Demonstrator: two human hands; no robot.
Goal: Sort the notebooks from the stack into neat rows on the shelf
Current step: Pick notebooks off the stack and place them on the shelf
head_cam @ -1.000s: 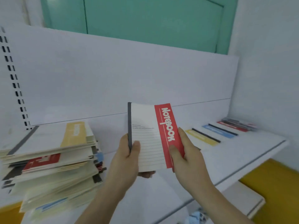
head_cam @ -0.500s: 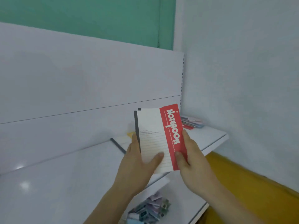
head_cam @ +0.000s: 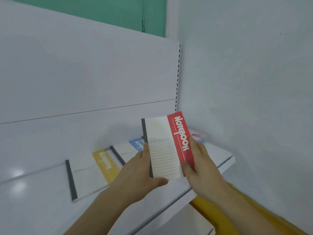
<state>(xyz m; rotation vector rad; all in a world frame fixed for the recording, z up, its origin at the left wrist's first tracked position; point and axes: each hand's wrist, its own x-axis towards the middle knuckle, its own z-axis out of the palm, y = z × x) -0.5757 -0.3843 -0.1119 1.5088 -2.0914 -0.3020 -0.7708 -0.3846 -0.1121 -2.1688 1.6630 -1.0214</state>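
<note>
While both hands hold it above the shelf, the scene reads as follows.

Red notebook (head_cam: 166, 146): upright and tilted slightly, cover facing the camera, raised over the white shelf (head_cam: 42, 200); cream lined panel, dark spine strip on its left edge, red band on the right printed "NOTEBOOK".

Left hand (head_cam: 142, 173): its grip is closed on the notebook's lower left, along the spine strip; the thumb lies under the bottom edge, the fingers go behind the cover.

Right hand (head_cam: 201, 165): its grip pinches the lower right of the red band, thumb on the front, fingers along the right edge and behind.

Notebook relative to the grips: held between the two hands, most of the cover standing above them.

Yellow notebook (head_cam: 91, 173): flat on the shelf, left of the hands, dark spine on its left.

Blue notebook (head_cam: 133, 146): flat on the shelf just beside the yellow one, further back, partly hidden by the left hand and the red notebook.

Small stack (head_cam: 199, 137): pinkish, blurred, in the shelf's far right corner behind the red notebook.

Back panel (head_cam: 84, 73): white, with a slotted upright at its right edge.
</note>
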